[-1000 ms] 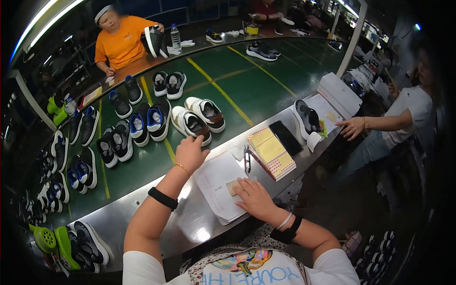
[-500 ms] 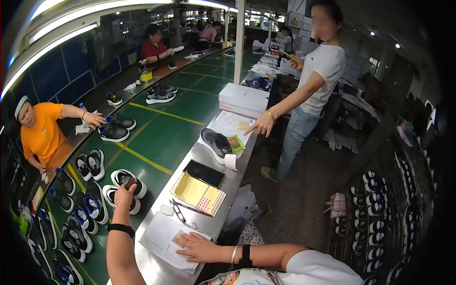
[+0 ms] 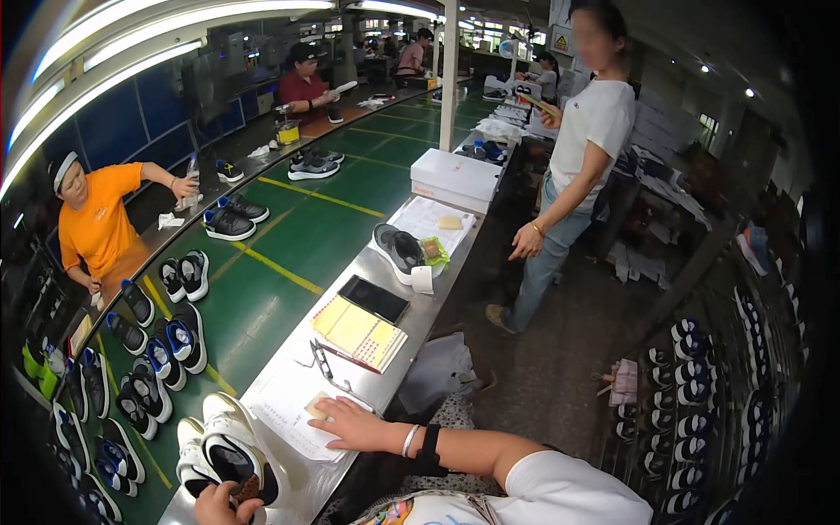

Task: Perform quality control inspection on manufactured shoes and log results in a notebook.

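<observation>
At seven o'clock in the view, the left hand (image 3: 226,507) pinches the heel end of a pair of white shoes (image 3: 241,437), thumb on one side and fingers on the other. The heels face the person, which probably makes them the easiest part to catch; whether the soles rest on anything is hard to tell. From the right hand (image 3: 354,427), the pair is at nine o'clock. That hand's grip is spread, palm down over papers (image 3: 278,420) on the metal counter (image 3: 284,363), fingertips at a small beige block (image 3: 315,406); it likely keeps the sheets from sliding. At twelve o'clock from it, a yellow booklet (image 3: 359,337) and a black slab (image 3: 374,297) lie side by side, perhaps to be within reach. At ten o'clock, dark shoes (image 3: 184,337) stand in pairs on the green belt (image 3: 302,236), seemingly so that mates stay together.

Toward one o'clock, a white box (image 3: 455,178) looks closed, so its contents are hidden. Nearer, a green packet (image 3: 435,254) beside a lone shoe (image 3: 395,249) shows something brown. At eleven o'clock, a co-worker (image 3: 101,210) holds a clear bottle (image 3: 192,166), too small to judge its fill.
</observation>
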A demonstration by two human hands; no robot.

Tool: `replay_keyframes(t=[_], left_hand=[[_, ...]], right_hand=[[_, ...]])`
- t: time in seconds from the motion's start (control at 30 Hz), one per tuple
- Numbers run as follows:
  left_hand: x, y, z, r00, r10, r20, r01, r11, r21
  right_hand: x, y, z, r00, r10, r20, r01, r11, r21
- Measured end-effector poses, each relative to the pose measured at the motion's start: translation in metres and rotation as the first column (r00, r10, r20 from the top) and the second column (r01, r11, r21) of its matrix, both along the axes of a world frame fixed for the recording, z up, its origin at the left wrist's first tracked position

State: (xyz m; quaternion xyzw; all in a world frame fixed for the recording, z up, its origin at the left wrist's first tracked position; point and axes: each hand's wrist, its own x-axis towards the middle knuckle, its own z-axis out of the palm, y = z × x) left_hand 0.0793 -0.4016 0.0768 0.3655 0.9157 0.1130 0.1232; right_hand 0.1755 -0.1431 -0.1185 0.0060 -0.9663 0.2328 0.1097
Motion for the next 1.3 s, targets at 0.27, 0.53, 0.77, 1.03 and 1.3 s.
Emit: replay_keyframes(t=[0.27, 0.53, 0.77, 1.03, 1.3], left_hand=[[0.057, -0.041, -0.067, 0.992, 0.109, -0.067, -0.112, 0.993, -0.037], [0.033, -0.092, -0.108, 0.826, 0.532, -0.187, -0.399, 0.785, 0.473], [0.019, -0.123, -0.145, 0.860, 0.478, 0.177, -0.508, 0.773, 0.380], [0.008, -0.119, -0.169, 0.839, 0.471, 0.273, -0.534, 0.620, 0.574], [0.004, -0.133, -0.164, 0.825, 0.461, 0.327, -0.559, 0.583, 0.590]], right_hand=[[-0.001, -0.037, 0.029, 0.981, 0.014, -0.194, -0.020, 0.999, -0.026], [-0.017, -0.119, 0.040, 0.981, 0.191, -0.039, -0.180, 0.814, -0.552], [-0.034, -0.139, 0.020, 0.971, 0.238, 0.039, -0.164, 0.769, -0.618], [-0.020, -0.105, 0.057, 0.977, 0.182, -0.112, -0.212, 0.894, -0.395], [-0.017, -0.051, 0.053, 0.989, -0.080, -0.126, 0.080, 0.997, 0.000]])
